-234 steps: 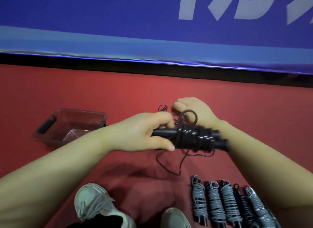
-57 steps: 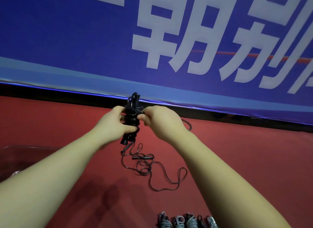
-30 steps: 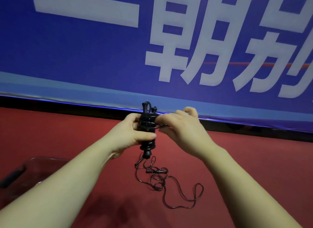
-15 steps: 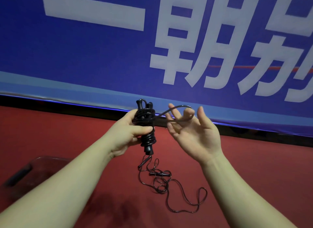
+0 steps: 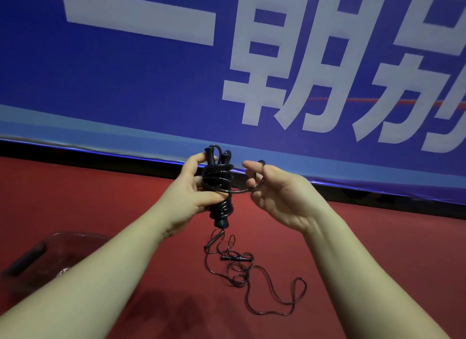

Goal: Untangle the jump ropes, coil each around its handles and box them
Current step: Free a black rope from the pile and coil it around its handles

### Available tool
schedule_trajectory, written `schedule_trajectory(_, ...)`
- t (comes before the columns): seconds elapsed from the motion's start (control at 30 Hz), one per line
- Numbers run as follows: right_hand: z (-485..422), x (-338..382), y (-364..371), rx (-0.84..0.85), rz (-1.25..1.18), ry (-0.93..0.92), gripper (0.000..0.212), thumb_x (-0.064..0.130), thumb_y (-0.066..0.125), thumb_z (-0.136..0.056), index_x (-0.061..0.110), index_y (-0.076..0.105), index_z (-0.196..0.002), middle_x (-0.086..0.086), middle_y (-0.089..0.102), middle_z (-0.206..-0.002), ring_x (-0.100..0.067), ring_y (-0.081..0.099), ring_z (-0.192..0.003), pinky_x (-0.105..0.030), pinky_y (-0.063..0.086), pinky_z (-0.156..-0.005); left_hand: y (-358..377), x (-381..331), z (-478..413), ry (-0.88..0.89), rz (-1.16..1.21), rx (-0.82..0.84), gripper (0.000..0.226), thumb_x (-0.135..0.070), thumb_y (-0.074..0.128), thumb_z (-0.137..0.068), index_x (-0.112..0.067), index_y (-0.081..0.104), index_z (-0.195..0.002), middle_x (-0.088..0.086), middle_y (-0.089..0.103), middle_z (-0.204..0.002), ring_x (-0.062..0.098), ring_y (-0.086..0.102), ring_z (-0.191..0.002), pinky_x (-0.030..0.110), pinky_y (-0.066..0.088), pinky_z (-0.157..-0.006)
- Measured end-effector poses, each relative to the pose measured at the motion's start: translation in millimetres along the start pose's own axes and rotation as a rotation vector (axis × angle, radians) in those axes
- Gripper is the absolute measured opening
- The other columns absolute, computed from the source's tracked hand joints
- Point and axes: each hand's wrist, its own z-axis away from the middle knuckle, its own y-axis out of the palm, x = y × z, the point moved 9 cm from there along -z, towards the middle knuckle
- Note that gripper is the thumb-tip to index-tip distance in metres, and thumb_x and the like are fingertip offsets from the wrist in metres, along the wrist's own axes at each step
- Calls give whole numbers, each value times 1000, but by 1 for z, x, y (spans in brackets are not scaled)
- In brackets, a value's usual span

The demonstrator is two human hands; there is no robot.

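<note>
I hold a black jump rope [image 5: 218, 185] upright in front of me, its cord coiled around the two handles. My left hand [image 5: 191, 190] grips the bundle round its middle. A free loop of the cord runs from the coil to my right hand [image 5: 274, 190], which holds it over curled fingers just right of the bundle. On the red floor below lies another black jump rope [image 5: 242, 268], loose and tangled, its two thin handles near the top of the pile.
A clear plastic box [image 5: 37, 258] with a dark handle sits at the lower left, partly behind my left forearm. A blue banner [image 5: 151, 86] with large white characters stands along the back edge of the red floor [image 5: 378, 237].
My right hand has brought the free loop lower and nearer the bundle, its fingers curling more round the cord. The left hand keeps its grip on the coil.
</note>
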Motion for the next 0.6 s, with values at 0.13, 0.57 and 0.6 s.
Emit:
schedule_trajectory(0.13, 2, -1, -7, -67, 59, 8, 16, 13, 55, -91, 10, 70, -85, 1, 67, -71, -4, 60, -59, -13, 37, -46, 4, -9, 2, 40, -3, 5, 71, 4, 71, -59, -39, 51, -113, -8, 65, -103, 8, 66, -81, 28, 53, -62)
schedule_trajectory(0.57, -1, 3, -18, -135, 291, -109, 12, 14, 59, -90, 12, 69, -85, -1, 71, -75, -5, 50, -50, -15, 29, -51, 23, -8, 3, 81, -156, 39, 71, 7, 70, -62, -41, 46, -109, -5, 53, -113, -2, 63, -72, 15, 46, -53)
schedule_trajectory(0.6, -1, 3, -18, -127, 290, -111, 12, 13, 59, -90, 11, 70, -85, -1, 71, -75, -5, 51, -50, -15, 29, -53, 22, -8, 3, 80, -156, 32, 72, 14, 68, -67, -40, 47, -110, -3, 53, -115, -2, 62, -71, 14, 46, -52)
